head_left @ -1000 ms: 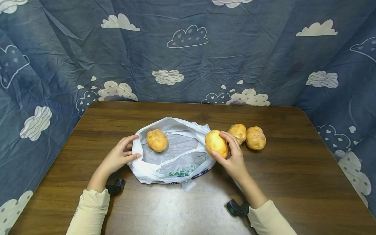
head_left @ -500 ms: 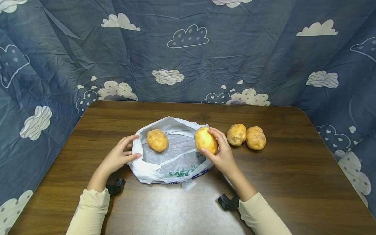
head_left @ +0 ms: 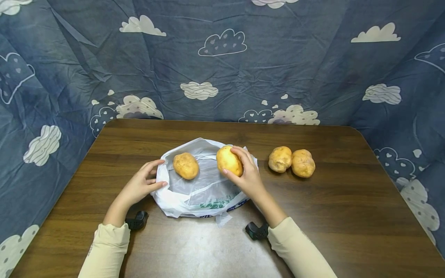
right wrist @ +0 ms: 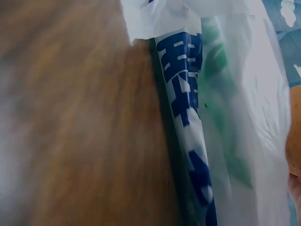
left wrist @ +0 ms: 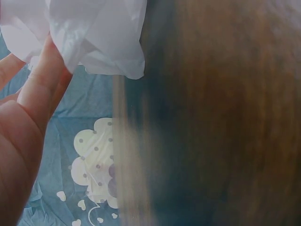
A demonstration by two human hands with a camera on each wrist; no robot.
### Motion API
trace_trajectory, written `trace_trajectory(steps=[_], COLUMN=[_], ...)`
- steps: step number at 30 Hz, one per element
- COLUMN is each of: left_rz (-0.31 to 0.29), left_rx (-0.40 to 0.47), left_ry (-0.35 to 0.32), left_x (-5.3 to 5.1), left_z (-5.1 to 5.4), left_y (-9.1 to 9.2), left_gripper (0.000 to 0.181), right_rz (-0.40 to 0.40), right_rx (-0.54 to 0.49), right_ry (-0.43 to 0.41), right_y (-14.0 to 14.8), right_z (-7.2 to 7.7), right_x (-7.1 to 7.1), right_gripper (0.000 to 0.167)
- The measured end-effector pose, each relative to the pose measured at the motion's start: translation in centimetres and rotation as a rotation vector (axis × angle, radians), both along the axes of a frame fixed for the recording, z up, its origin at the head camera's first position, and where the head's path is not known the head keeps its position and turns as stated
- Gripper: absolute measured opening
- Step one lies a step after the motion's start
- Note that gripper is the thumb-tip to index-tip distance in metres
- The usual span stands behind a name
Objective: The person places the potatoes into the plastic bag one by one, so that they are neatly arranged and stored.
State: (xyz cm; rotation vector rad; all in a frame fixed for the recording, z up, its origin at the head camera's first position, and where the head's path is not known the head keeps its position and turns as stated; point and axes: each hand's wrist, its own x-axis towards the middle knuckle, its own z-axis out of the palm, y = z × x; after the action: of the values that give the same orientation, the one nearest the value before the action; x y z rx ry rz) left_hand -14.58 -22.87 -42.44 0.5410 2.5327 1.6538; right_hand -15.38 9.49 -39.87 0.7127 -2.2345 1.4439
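A white plastic bag (head_left: pixel 175 202) lies with its mouth spread wide on the table, one potato (head_left: pixel 185 166) inside at the left. My left hand (head_left: pixel 140 183) holds the bag's left rim, thumb and fingers spread apart along it; the left wrist view shows the thumb (left wrist: pixel 42 80) partly covered by white plastic. Over the right part of the bag's mouth, my right hand (head_left: pixel 248 175) grips another potato (head_left: pixel 229 160) between thumb and fingers. That potato (right wrist: pixel 295 132) shows only at the right edge of the right wrist view.
Two more potatoes, one (head_left: pixel 280 159) beside the other (head_left: pixel 303 163), lie on the wooden table (head_left: pixel 347 200) right of the bag. A blue cloth (head_left: pixel 222 77) with cloud prints hangs behind the table. Both wrists wear black cameras.
My right hand has moved left with its potato, from the bag's right edge to over its mouth. Both potatoes at the right are now fully uncovered. The left hand stays put.
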Motion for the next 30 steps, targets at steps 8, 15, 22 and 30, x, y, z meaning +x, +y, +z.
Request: trace_trajectory(steps=[8, 15, 22, 30], left_rz=[0.001, 0.005, 0.006, 0.003], left_rx=[0.004, 0.002, 0.002, -0.002], left_ry=[0.001, -0.002, -0.011, -0.010], left_x=[0.1, 0.1, 0.1, 0.0], left_z=[0.0, -0.1, 0.0, 0.1], left_y=[0.0, -0.1, 0.0, 0.0], left_gripper=[0.065, 0.065, 0.065, 0.065], right_rz=[0.035, 0.041, 0.047, 0.042], right_rx=[0.029, 0.068, 0.062, 0.086], right_ry=[-0.019, -0.020, -0.036, -0.083], right_y=[-0.9, -2.0, -2.7, -3.3], right_z=[-2.6, -2.9, -3.3, -3.7], right_x=[-2.7, -3.7, -4.2, -4.6], right_gripper=[0.059, 0.059, 0.059, 0.059])
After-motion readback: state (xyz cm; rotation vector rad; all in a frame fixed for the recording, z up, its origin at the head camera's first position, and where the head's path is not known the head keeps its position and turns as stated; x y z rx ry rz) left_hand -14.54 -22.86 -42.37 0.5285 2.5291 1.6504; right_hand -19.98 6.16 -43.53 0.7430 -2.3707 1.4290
